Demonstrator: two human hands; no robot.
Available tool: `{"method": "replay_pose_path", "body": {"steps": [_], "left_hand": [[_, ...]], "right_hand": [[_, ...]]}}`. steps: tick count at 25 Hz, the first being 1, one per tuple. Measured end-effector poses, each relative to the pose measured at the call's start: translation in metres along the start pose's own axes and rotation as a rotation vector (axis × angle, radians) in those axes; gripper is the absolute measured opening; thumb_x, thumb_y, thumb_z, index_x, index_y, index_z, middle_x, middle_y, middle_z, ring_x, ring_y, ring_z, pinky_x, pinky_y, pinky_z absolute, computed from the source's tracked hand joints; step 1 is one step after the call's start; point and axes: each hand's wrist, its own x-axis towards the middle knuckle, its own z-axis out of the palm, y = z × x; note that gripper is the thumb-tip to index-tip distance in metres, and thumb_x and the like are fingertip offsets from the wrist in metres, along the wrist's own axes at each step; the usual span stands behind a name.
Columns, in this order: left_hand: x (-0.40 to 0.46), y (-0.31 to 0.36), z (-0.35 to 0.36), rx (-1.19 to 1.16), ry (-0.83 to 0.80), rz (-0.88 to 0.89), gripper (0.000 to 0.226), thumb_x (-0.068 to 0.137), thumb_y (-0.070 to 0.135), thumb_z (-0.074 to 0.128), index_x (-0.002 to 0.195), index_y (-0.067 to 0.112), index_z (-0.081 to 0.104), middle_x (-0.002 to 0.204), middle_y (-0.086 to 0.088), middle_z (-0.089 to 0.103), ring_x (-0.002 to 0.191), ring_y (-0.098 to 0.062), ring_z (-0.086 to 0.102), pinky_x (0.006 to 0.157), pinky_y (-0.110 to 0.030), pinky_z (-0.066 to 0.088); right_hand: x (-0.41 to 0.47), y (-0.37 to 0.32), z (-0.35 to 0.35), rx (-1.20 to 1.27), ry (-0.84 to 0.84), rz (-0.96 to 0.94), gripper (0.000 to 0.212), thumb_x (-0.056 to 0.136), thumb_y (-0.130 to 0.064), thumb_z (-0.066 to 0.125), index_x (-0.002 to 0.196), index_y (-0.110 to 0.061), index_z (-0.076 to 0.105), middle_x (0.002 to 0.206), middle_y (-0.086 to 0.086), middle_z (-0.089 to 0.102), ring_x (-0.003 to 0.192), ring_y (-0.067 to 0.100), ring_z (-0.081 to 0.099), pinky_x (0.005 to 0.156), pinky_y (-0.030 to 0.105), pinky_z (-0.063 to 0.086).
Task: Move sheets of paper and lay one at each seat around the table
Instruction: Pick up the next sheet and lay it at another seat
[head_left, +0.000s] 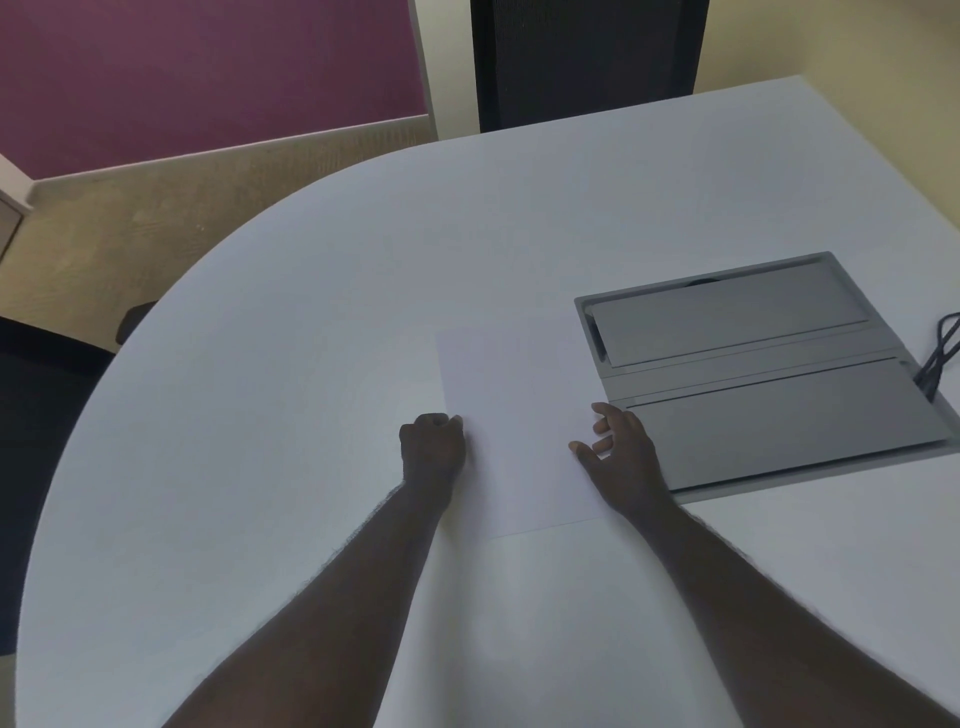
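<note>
A white sheet of paper (511, 431) lies flat on the white table (260, 415), between my two hands. My left hand (432, 449) is curled into a fist at the sheet's left edge; whether it pinches the edge I cannot tell. My right hand (618, 452) rests at the sheet's right edge with its fingers apart, the fingertips touching the paper. Whether this is one sheet or a thin stack is not visible.
A grey cable box with two flap lids (753, 364) is set into the table right of the sheet, with a black cable (940, 353) at its far end. A black chair (587, 57) stands beyond the table, another (47, 415) at the left.
</note>
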Motion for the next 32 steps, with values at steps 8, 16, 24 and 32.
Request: {"method": "replay_pose_path", "body": {"steps": [8, 16, 24, 32], "left_hand": [[0.005, -0.004, 0.001, -0.139, -0.029, -0.080, 0.025, 0.092, 0.017, 0.057, 0.076, 0.023, 0.039, 0.072, -0.001, 0.041, 0.063, -0.023, 0.035, 0.057, -0.022, 0.032], [0.001, -0.005, -0.005, -0.111, 0.034, 0.025, 0.032, 0.072, 0.021, 0.081, 0.097, 0.017, 0.061, 0.081, 0.003, 0.062, 0.072, -0.015, 0.060, 0.061, -0.024, 0.046], [-0.002, -0.010, -0.007, -0.014, 0.045, 0.095, 0.020, 0.074, 0.019, 0.077, 0.091, 0.016, 0.067, 0.081, 0.000, 0.069, 0.072, -0.016, 0.064, 0.057, -0.020, 0.044], [-0.012, -0.014, -0.007, 0.106, 0.112, 0.217, 0.011, 0.083, 0.025, 0.071, 0.084, 0.017, 0.064, 0.083, 0.007, 0.067, 0.077, -0.016, 0.062, 0.064, -0.027, 0.045]], "right_hand": [[-0.001, 0.003, 0.001, 0.007, 0.010, -0.029, 0.048, 0.080, -0.013, 0.074, 0.124, -0.009, 0.056, 0.101, 0.003, 0.052, 0.068, 0.018, 0.057, 0.064, 0.007, 0.037], [0.000, 0.003, 0.001, 0.009, 0.015, -0.012, 0.047, 0.081, -0.014, 0.074, 0.124, -0.009, 0.056, 0.101, 0.002, 0.052, 0.068, 0.018, 0.058, 0.063, 0.000, 0.038], [0.003, -0.004, -0.002, 0.048, 0.052, 0.036, 0.044, 0.081, -0.012, 0.074, 0.122, -0.009, 0.057, 0.099, 0.002, 0.054, 0.061, 0.006, 0.055, 0.062, 0.004, 0.040], [0.004, -0.005, -0.001, 0.050, 0.062, 0.089, 0.044, 0.081, -0.013, 0.074, 0.121, -0.008, 0.058, 0.102, 0.003, 0.053, 0.058, 0.004, 0.054, 0.063, -0.001, 0.037]]}}
